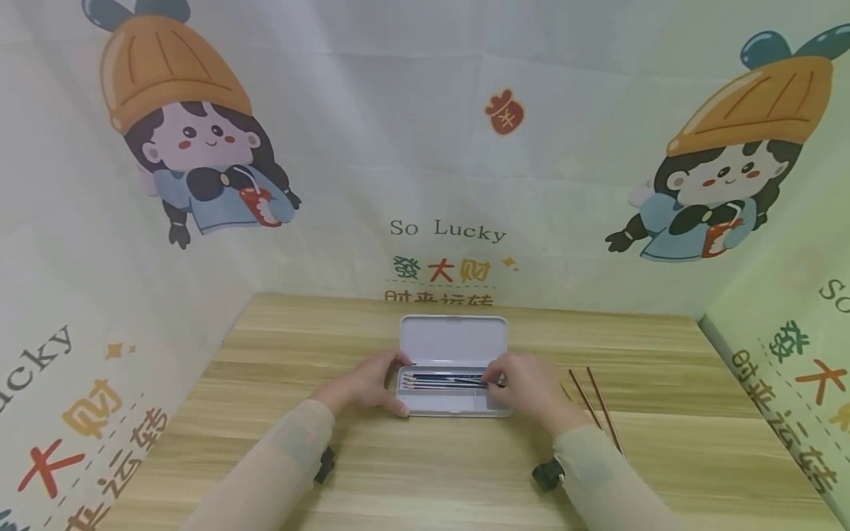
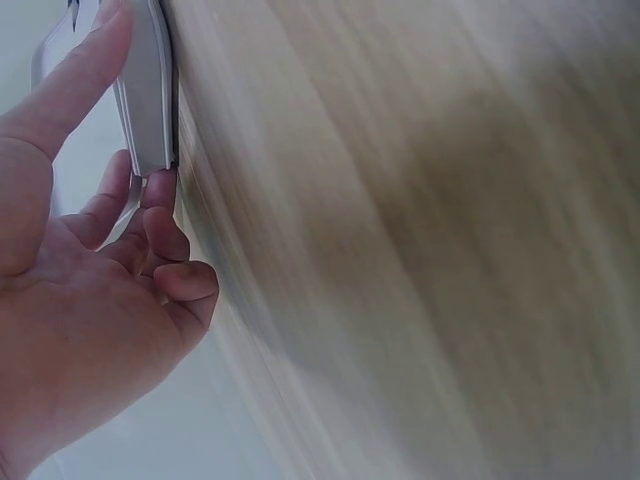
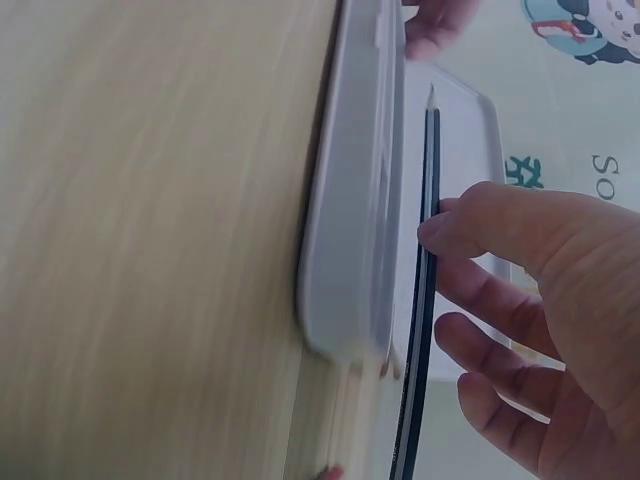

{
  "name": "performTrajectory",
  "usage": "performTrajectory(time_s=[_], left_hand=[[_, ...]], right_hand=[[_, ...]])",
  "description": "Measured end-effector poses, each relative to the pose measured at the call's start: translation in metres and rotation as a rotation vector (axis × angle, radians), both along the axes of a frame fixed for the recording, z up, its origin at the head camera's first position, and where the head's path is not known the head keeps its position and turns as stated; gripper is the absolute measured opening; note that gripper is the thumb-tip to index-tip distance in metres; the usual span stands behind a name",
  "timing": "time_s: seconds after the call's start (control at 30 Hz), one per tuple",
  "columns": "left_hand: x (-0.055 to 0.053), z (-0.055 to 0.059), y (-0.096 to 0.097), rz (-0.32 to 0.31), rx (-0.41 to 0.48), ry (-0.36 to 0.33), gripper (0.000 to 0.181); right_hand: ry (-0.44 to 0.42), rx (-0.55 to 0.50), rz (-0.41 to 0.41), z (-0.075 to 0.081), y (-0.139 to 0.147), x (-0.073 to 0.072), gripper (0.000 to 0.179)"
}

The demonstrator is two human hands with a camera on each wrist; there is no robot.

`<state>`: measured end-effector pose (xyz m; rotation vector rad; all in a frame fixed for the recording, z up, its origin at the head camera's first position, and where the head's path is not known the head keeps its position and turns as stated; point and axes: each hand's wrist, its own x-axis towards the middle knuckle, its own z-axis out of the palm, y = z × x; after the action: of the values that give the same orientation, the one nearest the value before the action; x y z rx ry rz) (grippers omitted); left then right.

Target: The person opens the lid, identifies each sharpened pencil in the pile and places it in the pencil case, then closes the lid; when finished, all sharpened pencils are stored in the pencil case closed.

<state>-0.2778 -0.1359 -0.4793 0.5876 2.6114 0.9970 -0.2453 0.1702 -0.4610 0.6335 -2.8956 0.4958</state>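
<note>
A white pencil case [image 1: 434,403] lies on the table with its lid [image 1: 454,339] raised at the back. Several pencils [image 1: 432,378] rest side by side in its rear compartment, tips to the left. My left hand [image 1: 368,382] grips the case's left end, thumb at the front corner and fingers toward the back. Over the right part of the case, my right hand [image 1: 527,383] pinches a dark pencil [image 3: 432,150] between thumb and index finger. In the right wrist view that pencil is above the case, its sharpened tip pointing toward the left hand.
To the right of the case, reddish-brown sticks [image 1: 586,398] lie on the wooden table [image 1: 690,413], one partly under the right forearm. A yellowish one [image 1: 567,389] lies beside them. Printed cloth [image 1: 345,169] hangs behind and at both sides.
</note>
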Motion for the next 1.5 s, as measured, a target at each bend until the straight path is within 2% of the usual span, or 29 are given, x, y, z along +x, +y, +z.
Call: performTrajectory(time_s=[0.3, 0.47, 0.63, 0.87, 1.2, 1.4, 1.5], left_hand=[[0.0, 0.002, -0.001, 0.0, 0.009, 0.001, 0.082], [0.0, 0.001, 0.0, -0.015, 0.006, 0.01, 0.082], [-0.001, 0.0, -0.001, 0.001, 0.003, -0.007, 0.083], [-0.002, 0.002, -0.001, -0.012, -0.003, -0.005, 0.082], [-0.001, -0.001, -0.001, -0.019, -0.002, 0.004, 0.082], [-0.001, -0.001, 0.0, -0.012, -0.001, 0.009, 0.083], [-0.001, 0.0, -0.001, -0.01, -0.002, 0.004, 0.083]], right_hand=[[-0.01, 0.033, 0.05, -0.002, -0.027, -0.018, 0.01], [-0.018, 0.048, 0.063, -0.001, -0.037, -0.021, 0.009], [-0.024, 0.049, 0.083, -0.003, -0.047, -0.026, 0.009], [-0.067, 0.054, 0.099, -0.004, -0.059, -0.03, 0.01], [-0.149, 0.004, 0.139, -0.005, -0.065, -0.029, 0.014], [-0.137, -0.026, 0.117, -0.007, -0.062, -0.029, 0.015], [-0.125, -0.051, 0.101, -0.003, -0.056, -0.03, 0.019]])
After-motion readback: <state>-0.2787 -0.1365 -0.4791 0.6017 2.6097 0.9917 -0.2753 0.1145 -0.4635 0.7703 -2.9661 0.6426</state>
